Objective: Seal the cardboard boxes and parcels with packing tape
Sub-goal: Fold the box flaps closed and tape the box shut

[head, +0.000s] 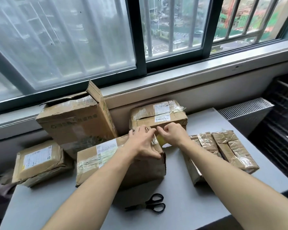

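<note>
- Working on the brown cardboard box with a white label (123, 165), at the centre of the grey table top (206, 205).
- Holding what appears to be a roll of clear packing tape with a yellow core (161, 141) at the far top edge of that box, with the left hand (143, 145) curled over it and its thumb down on the near corner, and the right hand (173, 135) pinching at the loose end, fingers bunched.
- Judged as starting a strip. Seeing no fresh tape laid across this box, only old glossy tape beside the label.
- Judged done: to the right of the box, three flat brown parcels wrapped in glossy tape (229, 150).
- Judged left to do: behind and left of the box, the tall brown carton with one flap standing up (76, 123), torn open on top.
- Cannot tell for the squat brown box with a barcode label (158, 117) directly behind, nor for the flat brown parcel with a white label (40, 161) to the left.
- Placed in front of the box, ready for cutting: black-handled scissors (150, 205).
- Crowded on three sides, so probably hard to turn the box without nudging neighbours.
</note>
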Motion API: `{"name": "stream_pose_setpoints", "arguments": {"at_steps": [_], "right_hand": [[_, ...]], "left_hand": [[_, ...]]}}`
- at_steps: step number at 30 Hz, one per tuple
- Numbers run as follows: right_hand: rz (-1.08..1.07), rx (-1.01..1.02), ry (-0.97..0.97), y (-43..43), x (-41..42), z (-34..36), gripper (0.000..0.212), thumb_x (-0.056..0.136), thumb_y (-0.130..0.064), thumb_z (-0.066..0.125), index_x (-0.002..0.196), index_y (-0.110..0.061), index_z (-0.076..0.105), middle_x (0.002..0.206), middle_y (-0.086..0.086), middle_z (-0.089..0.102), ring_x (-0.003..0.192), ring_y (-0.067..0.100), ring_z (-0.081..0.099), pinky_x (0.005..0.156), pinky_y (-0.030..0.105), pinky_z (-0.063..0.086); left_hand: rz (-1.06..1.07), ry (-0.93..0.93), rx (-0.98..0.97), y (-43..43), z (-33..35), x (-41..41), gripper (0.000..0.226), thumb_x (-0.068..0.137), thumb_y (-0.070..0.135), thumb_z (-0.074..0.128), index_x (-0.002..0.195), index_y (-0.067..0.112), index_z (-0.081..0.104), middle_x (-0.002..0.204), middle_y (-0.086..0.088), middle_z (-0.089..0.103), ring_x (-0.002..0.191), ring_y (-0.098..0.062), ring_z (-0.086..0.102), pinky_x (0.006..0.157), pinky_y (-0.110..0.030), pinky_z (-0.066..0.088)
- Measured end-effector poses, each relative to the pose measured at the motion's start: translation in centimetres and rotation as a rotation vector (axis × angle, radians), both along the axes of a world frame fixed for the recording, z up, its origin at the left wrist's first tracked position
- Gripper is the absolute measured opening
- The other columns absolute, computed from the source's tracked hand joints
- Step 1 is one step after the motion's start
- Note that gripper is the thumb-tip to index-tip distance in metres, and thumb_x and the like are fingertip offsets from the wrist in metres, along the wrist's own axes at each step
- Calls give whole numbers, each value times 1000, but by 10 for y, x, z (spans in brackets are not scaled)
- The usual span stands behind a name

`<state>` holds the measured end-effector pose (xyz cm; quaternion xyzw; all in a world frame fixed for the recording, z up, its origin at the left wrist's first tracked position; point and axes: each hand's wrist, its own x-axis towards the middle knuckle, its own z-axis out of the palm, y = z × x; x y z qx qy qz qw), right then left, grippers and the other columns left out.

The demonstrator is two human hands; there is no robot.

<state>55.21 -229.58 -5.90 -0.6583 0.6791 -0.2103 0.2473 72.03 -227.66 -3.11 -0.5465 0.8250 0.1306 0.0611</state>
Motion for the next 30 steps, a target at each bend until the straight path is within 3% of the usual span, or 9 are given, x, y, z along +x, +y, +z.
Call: {"name": "stream_pose_setpoints", "arguments": {"at_steps": [2, 4, 8, 13, 18, 21, 24, 27, 30], "right_hand": [[-8, -1, -167, -6, -4, 19, 61, 96, -44, 56, 46, -18, 32, 39, -9, 31, 41, 12, 33, 49, 31, 26], [10, 5, -374, -13, -3, 45, 60, 95, -41, 61, 49, -23, 28, 41, -12, 23, 40, 8, 23, 48, 30, 19], [53, 53, -816, -25, 7, 99, 45, 84, -48, 69, 61, -18, 45, 61, 5, 39, 55, 21, 39, 57, 31, 33], [185, 195, -1101, -24, 38, 131, 24, 95, -35, 60, 89, -12, 62, 70, 8, 56, 62, 25, 57, 63, 32, 47], [181, 283, -1237, -15, 78, 128, 24, 98, -30, 58, 87, -10, 63, 71, 8, 65, 61, 22, 64, 60, 29, 52], [191, 274, -1223, -13, 101, 124, 25, 96, -32, 63, 86, -9, 66, 76, 11, 63, 67, 27, 60, 64, 33, 47], [233, 273, -1193, -9, 126, 118, 33, 92, -35, 66, 92, -3, 73, 84, 18, 64, 79, 33, 60, 70, 37, 47], [249, 299, -1140, -2, 150, 111, 54, 91, -42, 66, 109, 10, 68, 87, 20, 62, 80, 32, 62, 66, 34, 48], [206, 332, -1113, 6, 167, 106, 53, 93, -47, 63, 99, 6, 67, 77, 17, 61, 68, 28, 63, 57, 30, 50]], "left_hand": [[9, 90, -6, -2, 15, 15, 106, 47, 75, 60, 142, 34, 36, 135, -6, 36, 129, -27, 33, 110, -44, 29], [31, 213, -21, -3, 33, 33, 102, 47, 73, 65, 138, 36, 39, 134, -3, 35, 126, -24, 34, 111, -41, 31], [31, 466, -15, -1, 65, 67, 87, 61, 50, 86, 133, 43, 38, 135, 5, 30, 131, -14, 30, 116, -34, 29], [104, 685, 1, 20, 70, 102, 100, 60, 52, 87, 140, 46, 28, 143, 14, 30, 138, -4, 33, 119, -38, 30], [237, 615, 145, 43, 85, 130, 124, 56, 72, 80, 154, 42, 11, 155, 23, 13, 145, -6, 23, 121, -34, 24], [420, 799, 226, 57, 109, 133, 102, 67, 94, 37, 148, 33, 36, 145, 16, 41, 126, -1, 43, 101, -24, 40], [756, 927, 85, 44, 109, 135, 68, 97, 67, 16, 123, 22, 59, 112, 7, 62, 104, -8, 55, 87, -30, 48], [890, 856, -17, 28, 89, 150, 54, 103, 56, 30, 111, 17, 67, 107, 0, 67, 101, -17, 60, 95, -36, 47], [938, 807, -98, 25, 70, 165, 42, 103, 38, 43, 78, 11, 65, 93, -11, 70, 83, -21, 55, 73, -32, 41]]}}
